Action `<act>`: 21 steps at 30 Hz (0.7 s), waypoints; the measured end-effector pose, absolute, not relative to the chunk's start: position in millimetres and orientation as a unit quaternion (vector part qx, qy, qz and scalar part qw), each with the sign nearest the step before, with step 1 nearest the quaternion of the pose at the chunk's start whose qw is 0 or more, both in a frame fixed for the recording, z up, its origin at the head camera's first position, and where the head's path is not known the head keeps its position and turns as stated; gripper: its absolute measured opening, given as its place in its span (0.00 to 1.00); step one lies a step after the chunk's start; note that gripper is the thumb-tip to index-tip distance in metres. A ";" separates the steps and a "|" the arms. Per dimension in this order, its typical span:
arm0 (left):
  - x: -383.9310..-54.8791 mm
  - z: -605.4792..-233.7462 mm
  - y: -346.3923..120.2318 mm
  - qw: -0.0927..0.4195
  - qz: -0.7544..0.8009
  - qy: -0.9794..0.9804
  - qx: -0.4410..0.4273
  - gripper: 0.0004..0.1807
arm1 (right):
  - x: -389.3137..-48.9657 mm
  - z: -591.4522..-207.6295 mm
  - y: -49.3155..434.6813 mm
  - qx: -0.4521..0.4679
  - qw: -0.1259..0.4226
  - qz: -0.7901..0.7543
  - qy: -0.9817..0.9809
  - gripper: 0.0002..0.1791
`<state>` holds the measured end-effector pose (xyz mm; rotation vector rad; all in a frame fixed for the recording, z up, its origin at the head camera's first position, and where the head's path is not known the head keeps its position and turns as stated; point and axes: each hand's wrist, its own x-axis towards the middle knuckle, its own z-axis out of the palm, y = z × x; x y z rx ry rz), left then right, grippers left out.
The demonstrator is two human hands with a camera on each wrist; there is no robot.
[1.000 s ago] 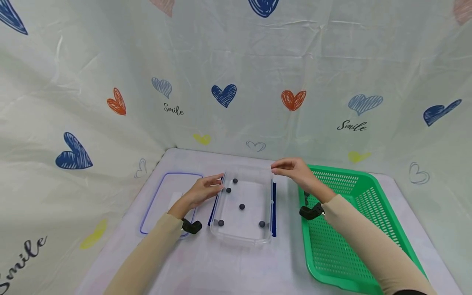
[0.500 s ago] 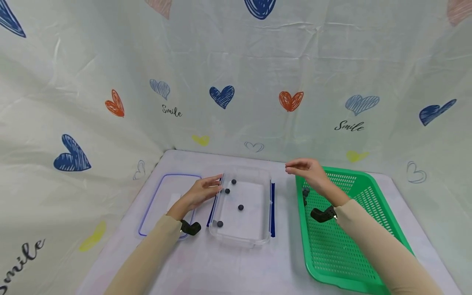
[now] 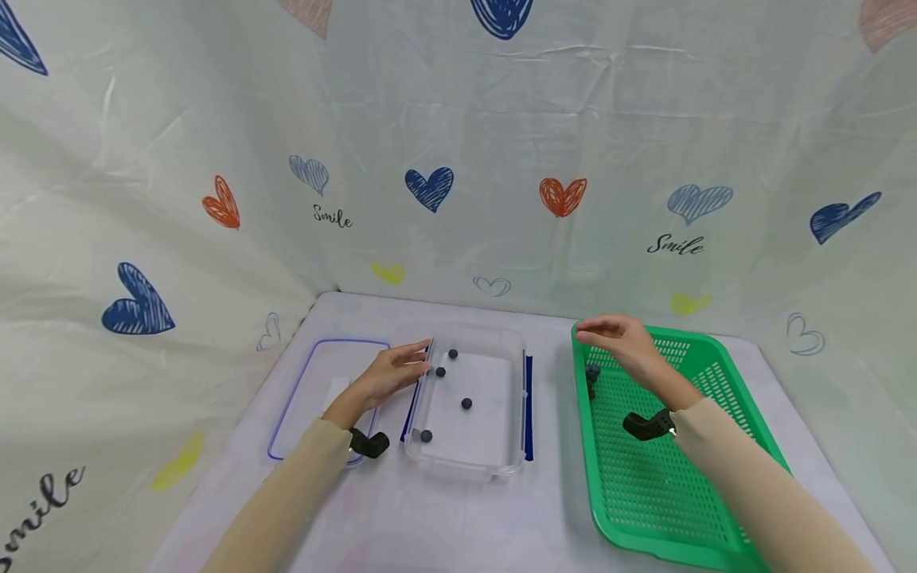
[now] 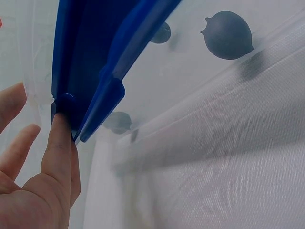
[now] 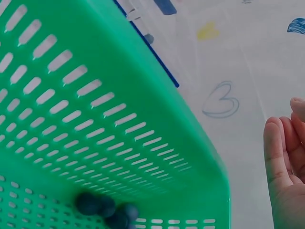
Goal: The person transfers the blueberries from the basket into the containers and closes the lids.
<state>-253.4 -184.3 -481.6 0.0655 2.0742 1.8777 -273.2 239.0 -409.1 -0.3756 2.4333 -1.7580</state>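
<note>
A clear plastic box (image 3: 494,458) with blue latches holds several dark round blueberries (image 3: 466,403). My left hand (image 3: 387,378) touches the box's left side, its fingers fairly straight. Up close in the left wrist view, a fingertip lies against the blue latch (image 4: 86,57). My right hand (image 3: 630,346) hovers over the far left corner of the green basket (image 3: 598,493), thumb and fingers bent toward each other. The right wrist view cuts that hand off at the edge, so I cannot tell whether a blueberry is between its fingertips. Several blueberries (image 5: 107,207) lie against the basket's inner wall.
A clear lid with a purple-blue rim (image 3: 286,410) lies on the table left of the box, partly behind my left arm. The white-covered table (image 3: 430,533) meets a heart-printed sheet (image 3: 494,119) at the back and left side.
My right hand has moved right, from the box's far right corner to above the basket. The blueberry in the box's near right corner has gone from view. My left hand stays at the box.
</note>
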 end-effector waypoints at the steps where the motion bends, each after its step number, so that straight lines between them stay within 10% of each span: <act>1: -253.4 -481.7 -184.2 0.171 0.661 0.730 0.024 0.34 | -272.4 -409.4 241.0 -0.123 0.057 -0.578 0.805 0.24; 21: -253.9 -481.4 -184.1 0.173 0.663 0.728 0.023 0.33 | -258.9 -440.1 273.4 -0.119 0.060 -0.530 0.837 0.23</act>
